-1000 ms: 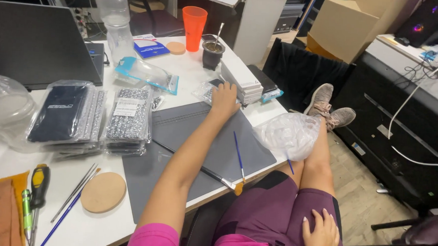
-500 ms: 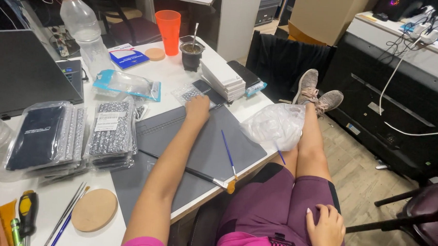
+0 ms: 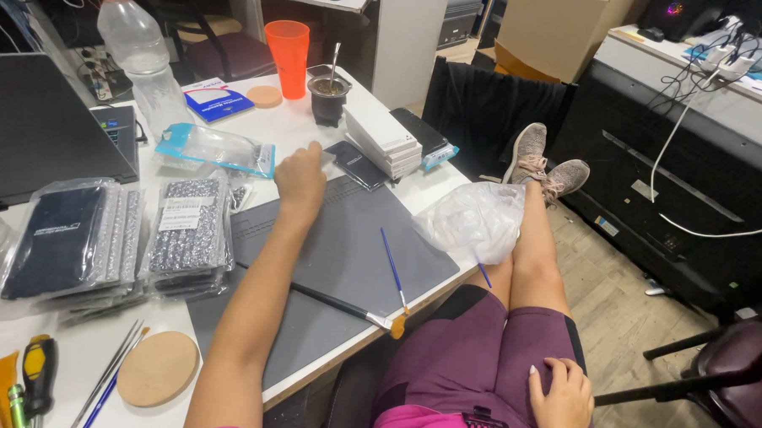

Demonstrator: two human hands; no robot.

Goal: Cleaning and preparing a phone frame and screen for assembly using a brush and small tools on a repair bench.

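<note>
The left hand [image 3: 300, 179] pinches a thin clear plastic sleeve [image 3: 322, 158] above the smooth grey rectangular mat [image 3: 337, 263], while the right hand [image 3: 560, 397] rests slack and empty on the purple fabric shorts [image 3: 486, 344].

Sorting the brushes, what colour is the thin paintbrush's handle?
Blue; the thin paintbrush shows best in the head view.

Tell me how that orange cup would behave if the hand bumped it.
The orange cup looks like thin plastic, so probably light. It stands tall and narrow, so likely to tip. Tapered and round, it would probably roll in a curve toward the bottle.
</note>
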